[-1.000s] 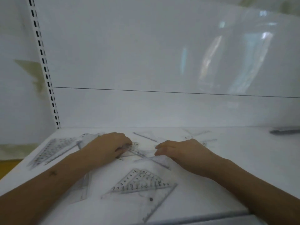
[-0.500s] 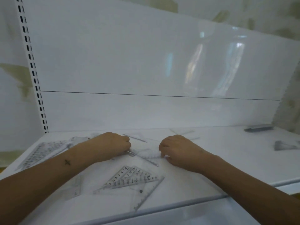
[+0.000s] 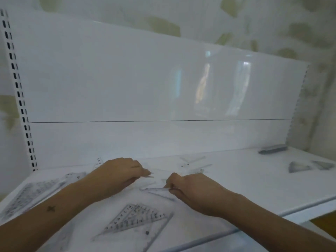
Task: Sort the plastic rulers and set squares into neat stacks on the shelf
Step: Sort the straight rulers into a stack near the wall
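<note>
Head view, shelf: the white metal shelf (image 3: 245,188) carries clear plastic pieces scattered flat, so sorting looks barely begun.
Left hand: the left hand (image 3: 118,176) lies palm down at mid-shelf, fingers curled together over a thin clear piece; whether its grip clamps it I cannot tell.
Right hand: the right hand (image 3: 190,190) pinches the end of a clear plastic ruler (image 3: 154,189), probably to lift it edge-first off the slick surface.
Near pile: transparent triangular set squares with printed numbers (image 3: 136,220) overlap near the front edge.
Left pile: clear rulers (image 3: 31,195) lie grouped at far left, likely a started stack.
</note>
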Available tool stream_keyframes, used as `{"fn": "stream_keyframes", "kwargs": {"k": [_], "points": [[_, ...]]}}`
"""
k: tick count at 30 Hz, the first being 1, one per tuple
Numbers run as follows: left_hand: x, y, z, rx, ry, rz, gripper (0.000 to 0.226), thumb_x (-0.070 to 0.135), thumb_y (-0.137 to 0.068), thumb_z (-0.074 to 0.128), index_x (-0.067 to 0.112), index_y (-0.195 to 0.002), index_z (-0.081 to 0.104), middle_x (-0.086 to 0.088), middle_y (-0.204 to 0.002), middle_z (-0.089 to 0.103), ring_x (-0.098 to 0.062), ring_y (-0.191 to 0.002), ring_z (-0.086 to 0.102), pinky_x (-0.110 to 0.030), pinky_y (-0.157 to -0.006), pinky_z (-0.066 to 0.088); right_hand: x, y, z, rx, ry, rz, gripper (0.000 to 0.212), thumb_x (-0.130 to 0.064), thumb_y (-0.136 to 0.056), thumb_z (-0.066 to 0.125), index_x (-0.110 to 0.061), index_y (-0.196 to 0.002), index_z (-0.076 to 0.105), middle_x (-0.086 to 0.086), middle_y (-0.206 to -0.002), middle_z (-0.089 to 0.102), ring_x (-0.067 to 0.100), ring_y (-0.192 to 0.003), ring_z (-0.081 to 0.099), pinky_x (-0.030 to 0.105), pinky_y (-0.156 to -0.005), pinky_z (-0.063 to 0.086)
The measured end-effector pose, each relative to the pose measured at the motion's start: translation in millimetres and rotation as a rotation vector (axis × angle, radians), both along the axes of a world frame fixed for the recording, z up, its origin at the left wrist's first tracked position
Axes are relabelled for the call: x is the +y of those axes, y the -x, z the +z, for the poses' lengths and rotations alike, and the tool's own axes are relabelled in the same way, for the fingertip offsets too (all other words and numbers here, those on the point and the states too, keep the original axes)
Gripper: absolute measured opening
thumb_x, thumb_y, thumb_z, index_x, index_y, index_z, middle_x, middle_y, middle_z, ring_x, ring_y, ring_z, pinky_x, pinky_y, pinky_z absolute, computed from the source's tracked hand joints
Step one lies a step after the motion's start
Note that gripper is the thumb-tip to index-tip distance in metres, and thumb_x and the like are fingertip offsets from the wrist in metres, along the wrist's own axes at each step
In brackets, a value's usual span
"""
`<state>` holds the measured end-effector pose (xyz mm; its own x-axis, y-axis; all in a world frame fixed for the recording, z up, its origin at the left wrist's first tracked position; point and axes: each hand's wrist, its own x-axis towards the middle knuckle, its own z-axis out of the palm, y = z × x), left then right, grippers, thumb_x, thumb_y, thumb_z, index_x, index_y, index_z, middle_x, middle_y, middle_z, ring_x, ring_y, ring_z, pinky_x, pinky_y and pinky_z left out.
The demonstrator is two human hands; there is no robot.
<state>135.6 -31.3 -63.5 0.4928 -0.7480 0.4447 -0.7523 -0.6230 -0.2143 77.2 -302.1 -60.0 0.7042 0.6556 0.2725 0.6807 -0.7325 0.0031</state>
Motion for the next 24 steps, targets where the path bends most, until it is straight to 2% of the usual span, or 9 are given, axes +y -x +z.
{"fn": "stream_keyframes", "kwargs": {"k": [3, 5, 10, 14, 17, 19, 20, 22, 24], "points": [[-10, 6, 2, 0.054, 0.079, -0.052, 0.040, 0.039, -0.101, 0.022, 0.036, -0.126, 0.052, 0.017, -0.101, 0.065, -0.001, -0.083, 0.059, -0.010, -0.069, 0.044, -6, 8, 3, -0.008, -0.085, 0.055, 0.028, -0.028, -0.100, 0.042, -0.035, -0.126, 0.050, -0.009, -0.107, 0.070, 0.013, -0.093, 0.065, 0.027, -0.080, 0.052], [-22, 11, 6, 0.103, 0.174, -0.096, 0.040, 0.039, -0.101, 0.022, 0.036, -0.133, 0.046, 0.017, -0.099, 0.057, 0.004, -0.081, 0.052, -0.009, -0.069, 0.041, -14, 11, 3, 0.034, -0.139, 0.080, 0.037, -0.026, -0.098, 0.040, -0.037, -0.129, 0.054, -0.010, -0.104, 0.070, 0.007, -0.092, 0.065, 0.024, -0.083, 0.052], [-53, 9, 8, 0.096, 0.250, -0.110, 0.050, 0.053, -0.099, 0.016, 0.038, -0.146, 0.024, 0.021, -0.092, 0.034, 0.006, -0.080, 0.039, -0.006, -0.075, 0.035, -34, 16, -3, 0.026, -0.132, 0.112, 0.039, -0.016, -0.101, 0.043, -0.030, -0.137, 0.052, 0.002, -0.102, 0.061, 0.018, -0.091, 0.055, 0.034, -0.080, 0.049], [-79, -1, -1, 0.129, 0.209, -0.083, 0.063, 0.062, -0.090, 0.007, 0.034, -0.146, 0.001, 0.027, -0.099, 0.030, 0.005, -0.090, 0.038, -0.013, -0.083, 0.034, -64, 19, -10, 0.004, -0.049, 0.042, 0.044, -0.013, -0.100, 0.046, -0.030, -0.140, 0.047, 0.006, -0.112, 0.052, 0.020, -0.098, 0.044, 0.029, -0.083, 0.041], [-102, -12, -2, 0.182, 0.157, -0.059, 0.063, 0.041, -0.096, 0.040, 0.025, -0.148, 0.009, 0.019, -0.101, 0.037, -0.001, -0.089, 0.037, -0.019, -0.084, 0.036, -100, 25, -16, 0.021, -0.045, -0.046, 0.047, -0.012, -0.100, 0.043, -0.029, -0.144, 0.042, 0.005, -0.118, 0.049, 0.020, -0.102, 0.042, 0.029, -0.087, 0.042], [-118, -20, -2, 0.204, 0.178, -0.060, 0.066, 0.026, -0.092, 0.058, 0.030, -0.145, 0.019, 0.016, -0.099, 0.046, 0.000, -0.090, 0.040, -0.016, -0.082, 0.038, -131, 30, -17, 0.031, -0.066, -0.106, 0.046, -0.017, -0.100, 0.045, -0.028, -0.145, 0.040, 0.002, -0.119, 0.049, 0.017, -0.104, 0.042, 0.027, -0.091, 0.039], [-127, -20, 2, 0.246, 0.201, -0.040, 0.061, 0.037, -0.092, 0.056, 0.037, -0.142, 0.022, 0.021, -0.098, 0.048, 0.003, -0.092, 0.043, -0.013, -0.078, 0.039, -147, 33, -16, 0.049, -0.085, -0.138, 0.046, -0.021, -0.100, 0.047, -0.028, -0.145, 0.040, -0.001, -0.121, 0.050, 0.015, -0.106, 0.043, 0.025, -0.093, 0.038], [-148, -21, 12, 0.259, 0.226, -0.007, 0.056, 0.070, -0.086, 0.035, 0.048, -0.136, 0.025, 0.023, -0.092, 0.052, 0.005, -0.089, 0.050, -0.013, -0.070, 0.042, -182, 41, -12, 0.073, -0.132, -0.198, 0.042, -0.028, -0.099, 0.048, -0.032, -0.141, 0.043, -0.008, -0.123, 0.052, 0.009, -0.110, 0.044, 0.024, -0.097, 0.037], [-177, -21, 20, 0.207, 0.205, 0.033, 0.063, 0.078, -0.080, 0.012, 0.053, -0.134, 0.030, 0.019, -0.082, 0.053, 0.000, -0.075, 0.055, -0.018, -0.067, 0.045, -221, 50, -8, 0.086, -0.155, -0.258, 0.036, -0.031, -0.099, 0.047, -0.037, -0.135, 0.048, -0.013, -0.123, 0.052, 0.005, -0.110, 0.046, 0.025, -0.097, 0.039]]}}
